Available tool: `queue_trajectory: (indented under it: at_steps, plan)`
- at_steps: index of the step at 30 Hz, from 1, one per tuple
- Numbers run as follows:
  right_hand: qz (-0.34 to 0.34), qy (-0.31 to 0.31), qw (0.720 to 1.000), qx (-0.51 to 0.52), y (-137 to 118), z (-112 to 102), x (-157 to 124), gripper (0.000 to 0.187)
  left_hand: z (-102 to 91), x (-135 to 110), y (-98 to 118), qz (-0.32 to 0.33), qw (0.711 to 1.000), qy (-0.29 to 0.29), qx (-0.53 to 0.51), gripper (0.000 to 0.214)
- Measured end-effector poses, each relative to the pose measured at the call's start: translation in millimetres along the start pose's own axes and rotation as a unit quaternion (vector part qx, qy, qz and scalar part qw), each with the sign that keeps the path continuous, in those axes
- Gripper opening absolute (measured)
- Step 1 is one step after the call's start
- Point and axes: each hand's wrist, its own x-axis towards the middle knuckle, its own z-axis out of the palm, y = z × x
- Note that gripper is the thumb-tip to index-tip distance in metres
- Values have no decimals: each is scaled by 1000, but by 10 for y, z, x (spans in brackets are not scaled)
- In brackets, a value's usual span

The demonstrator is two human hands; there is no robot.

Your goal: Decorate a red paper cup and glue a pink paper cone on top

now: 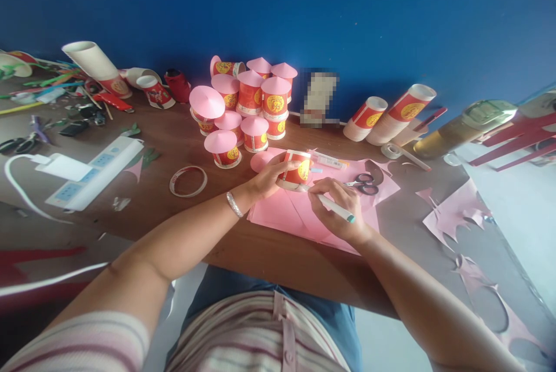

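Observation:
My left hand (270, 177) is wrapped round a red paper cup (296, 170) with a yellow emblem, held tilted above the pink paper sheets (282, 220). In my right hand (337, 208) is a white marker pen (335, 207) with a teal end, its tip side close to the cup's white rim; whether it touches cannot be seen. Black-handled scissors (367, 184) lie on the paper just right of the hands. Behind them lies a white tube (329, 161) with an orange end. A pink paper disc (259, 161) is partly hidden by my left hand.
Several red cups with pink cone tops (251, 94) stand at the back. Stacked cups (406, 111), a tape roll (391, 150) and a gold bottle (464, 126) are right. Left are a power strip (98, 170) and a tape ring (188, 181). Paper scraps (452, 215) lie right.

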Motion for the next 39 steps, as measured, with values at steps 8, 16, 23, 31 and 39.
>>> queue_trajectory:
  at_steps: [8,16,23,31,39]
  plan:
    - [-6,5,1000,10,27,39,-35,16,-67,9,-65,-24,999,-21,20,36]
    - [-9,-17,1000,10,9,19,-22,15,-85,11,-87,-25,999,-19,24,38]
    - [-13,-11,1000,14,9,16,-21,14,-89,9,-95,-20,999,-20,17,39]
    - [-14,-10,1000,15,15,9,-18,15,-84,17,-73,-18,999,-31,20,40]
    - [-9,-12,1000,12,7,0,-4,14,-76,2,-68,-21,999,-30,18,37]
